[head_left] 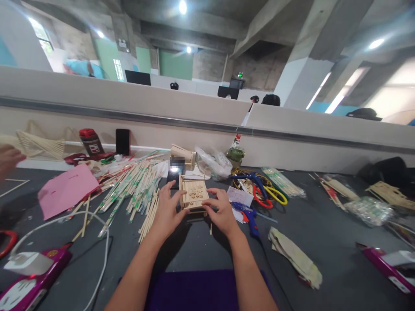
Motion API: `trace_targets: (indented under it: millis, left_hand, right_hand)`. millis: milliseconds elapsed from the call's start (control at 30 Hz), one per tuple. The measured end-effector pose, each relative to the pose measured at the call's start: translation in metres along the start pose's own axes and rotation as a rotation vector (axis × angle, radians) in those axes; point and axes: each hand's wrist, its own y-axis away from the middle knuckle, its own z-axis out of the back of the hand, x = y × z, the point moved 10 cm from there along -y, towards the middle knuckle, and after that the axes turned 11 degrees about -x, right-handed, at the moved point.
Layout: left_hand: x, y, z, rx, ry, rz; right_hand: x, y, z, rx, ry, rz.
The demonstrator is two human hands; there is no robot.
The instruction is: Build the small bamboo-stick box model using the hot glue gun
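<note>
A small square model built of thin wooden sticks point(193, 194) stands on the dark grey table point(324, 233), straight ahead of me. My left hand point(167, 211) grips its left side with the thumb on the front edge. My right hand point(221, 210) holds its right front corner, fingers curled along the side. A loose pile of wrapped and bare chopsticks point(132, 185) lies just left of my left hand. A blue glue gun point(248, 214) lies close to my right hand.
A pink sheet point(66, 190) lies at the left. A white cable point(97, 242) loops over the table. Scissors with red and yellow handles point(270, 196) lie to the right. A folded cloth point(296, 257) lies at the lower right. Another person's hand point(8, 157) shows at the far left.
</note>
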Motion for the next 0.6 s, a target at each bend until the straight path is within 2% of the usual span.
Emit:
trace_targets:
  millis: [300,600]
  left_hand:
    - [-0.015,-0.008,-0.008,0.097,-0.076,-0.132]
    - [-0.023,-0.003,-0.032,0.286,-0.155,-0.174]
  right_hand:
    - [0.001,0.0,-0.003,-0.01,-0.024,-0.017]
    - [0.002,-0.002,-0.001,0.022,-0.014,-0.014]
